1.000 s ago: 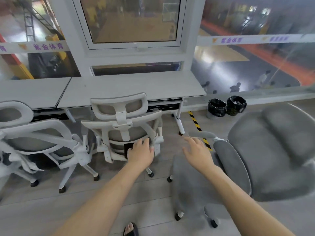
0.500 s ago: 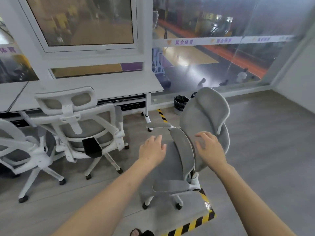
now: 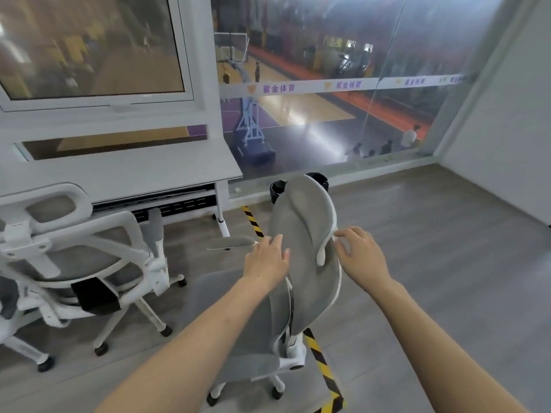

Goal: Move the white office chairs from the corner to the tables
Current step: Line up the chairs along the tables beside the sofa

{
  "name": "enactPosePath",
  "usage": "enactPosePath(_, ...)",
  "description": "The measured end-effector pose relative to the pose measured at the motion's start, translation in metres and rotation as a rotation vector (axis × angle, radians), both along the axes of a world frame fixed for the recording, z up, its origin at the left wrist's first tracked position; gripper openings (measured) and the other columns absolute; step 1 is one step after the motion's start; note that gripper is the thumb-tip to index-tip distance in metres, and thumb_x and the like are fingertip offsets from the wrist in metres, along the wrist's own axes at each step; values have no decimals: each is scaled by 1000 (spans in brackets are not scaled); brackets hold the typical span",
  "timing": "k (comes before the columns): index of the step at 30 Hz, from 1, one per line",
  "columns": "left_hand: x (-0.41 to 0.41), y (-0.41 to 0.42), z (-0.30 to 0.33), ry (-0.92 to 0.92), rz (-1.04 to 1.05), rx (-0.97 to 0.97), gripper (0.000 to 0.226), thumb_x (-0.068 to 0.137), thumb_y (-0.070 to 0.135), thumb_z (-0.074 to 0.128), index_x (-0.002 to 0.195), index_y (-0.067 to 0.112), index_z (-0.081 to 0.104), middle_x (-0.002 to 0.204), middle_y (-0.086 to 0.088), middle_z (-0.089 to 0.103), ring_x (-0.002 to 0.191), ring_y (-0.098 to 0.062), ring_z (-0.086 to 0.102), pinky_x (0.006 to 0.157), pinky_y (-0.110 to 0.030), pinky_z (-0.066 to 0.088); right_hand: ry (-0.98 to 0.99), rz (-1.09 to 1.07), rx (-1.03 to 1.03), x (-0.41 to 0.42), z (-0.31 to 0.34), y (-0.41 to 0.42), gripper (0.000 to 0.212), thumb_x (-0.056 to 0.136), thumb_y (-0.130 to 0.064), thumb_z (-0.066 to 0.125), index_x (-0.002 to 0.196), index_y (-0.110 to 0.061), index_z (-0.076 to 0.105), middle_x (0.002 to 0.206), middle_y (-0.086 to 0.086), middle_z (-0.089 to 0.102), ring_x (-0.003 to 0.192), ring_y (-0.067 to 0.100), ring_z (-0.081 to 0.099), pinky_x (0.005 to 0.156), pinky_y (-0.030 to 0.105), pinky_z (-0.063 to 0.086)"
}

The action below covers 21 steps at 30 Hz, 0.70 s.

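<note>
Fingers (image 3: 275, 244) of the left hand (image 3: 265, 262) lay loosely spread and fairly straight against the front of the grey backrest (image 3: 304, 234), resting on the fabric rather than curling round it, while the right hand (image 3: 359, 257) curled round the backrest's white rear edge, thumb toward the front; how firmly it gripped could not be told. Between the two hands stood the white office chair (image 3: 268, 317) with grey padding, seen nearly edge-on, its seat pointing left toward the white surface (image 3: 167, 171) under the window, its wheels beside a yellow-and-black floor stripe (image 3: 320, 356). It stood just right of that surface's outer leg, not yet tucked in. A second white chair (image 3: 89, 257) with a mesh back already sat pushed up to the surface on the left, and part of a third showed at the far left edge. Two black bins (image 3: 277, 189) peeked out behind the backrest. Judging from this, the step in hand was steering this chair to its place. The next move would likely call for a firmer hold with both hands, then turning the seat and rolling it leftward without knocking the neighbouring chair's armrest (image 3: 155, 225) or the surface's leg (image 3: 222, 210).
</note>
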State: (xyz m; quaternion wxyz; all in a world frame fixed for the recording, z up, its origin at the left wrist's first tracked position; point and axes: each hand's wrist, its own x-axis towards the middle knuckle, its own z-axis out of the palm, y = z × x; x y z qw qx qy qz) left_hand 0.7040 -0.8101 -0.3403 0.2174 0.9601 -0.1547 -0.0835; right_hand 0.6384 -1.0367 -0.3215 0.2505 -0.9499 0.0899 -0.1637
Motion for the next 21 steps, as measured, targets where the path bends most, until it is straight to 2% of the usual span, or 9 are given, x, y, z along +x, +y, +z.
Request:
enactPosePath(8, 35, -73, 1, 31, 35, -14, 50, 110, 45, 32, 154, 24, 41, 149, -4, 48, 137, -29, 46, 107, -49, 43, 37, 113, 11, 69, -9, -64, 27, 100, -27, 56, 123, -18, 67, 129, 3, 63, 126, 27, 52, 98, 46, 47)
enactPosePath(9, 38, -81, 0, 64, 49, -32, 49, 109, 49, 32, 149, 25, 47, 146, -4, 50, 134, -30, 48, 106, -51, 44, 34, 136, 16, 79, -10, -69, 28, 101, -30, 55, 124, -19, 66, 130, 2, 63, 126, 26, 51, 100, 46, 47)
enactPosePath(12, 50, -103, 1, 144, 115, -65, 51, 101, 63, 30, 113, 27, 64, 120, -5, 60, 118, -31, 58, 97, -51, 48, 57, 228, 31, 119, -13, -89, 29, 102, -37, 51, 123, -22, 65, 129, -1, 62, 126, 24, 50, 101, 45, 45)
enactPosePath(14, 53, -116, 3, 151, 126, -42, 59, 94, 73, 28, 109, 29, 65, 113, -2, 60, 112, -28, 59, 92, -48, 49, 79, 341, -10, 146, -15, -105, 35, 101, -44, 42, 121, -26, 64, 130, -4, 60, 127, 25, 49, 102, 45, 44)
enactPosePath(15, 52, -121, 6, 142, 123, -13, 63, 92, 78, 28, 110, 30, 65, 111, -1, 60, 109, -27, 59, 88, -47, 49, 86, 400, -25, 158, -13, -111, 38, 101, -45, 39, 123, -27, 64, 133, -5, 58, 128, 25, 48, 103, 45, 44)
enactPosePath(17, 49, -133, 8, 128, 137, 38, 62, 91, 83, 31, 99, 28, 58, 101, 2, 59, 102, -26, 58, 78, -44, 47, 99, 508, -57, 184, -11, -123, 35, 105, -39, 44, 132, -27, 61, 145, -3, 53, 136, 26, 43, 108, 49, 41)
enactPosePath(19, 45, -145, 8, 119, 163, 81, 54, 95, 79, 34, 86, 27, 46, 90, 4, 54, 90, -26, 56, 74, -43, 43, 105, 633, -146, 206, -8, -131, 36, 107, -31, 48, 141, -27, 57, 155, -5, 46, 148, 22, 32, 116, 50, 35)
enactPosePath(21, 44, -153, 10, 120, 210, 103, 53, 100, 74, 32, 82, 25, 43, 86, 4, 53, 85, -26, 55, 72, -42, 41, 133, 775, -231, 231, -6, -138, 40, 109, -32, 44, 148, -28, 52, 163, -9, 37, 156, 17, 19, 123, 47, 26)
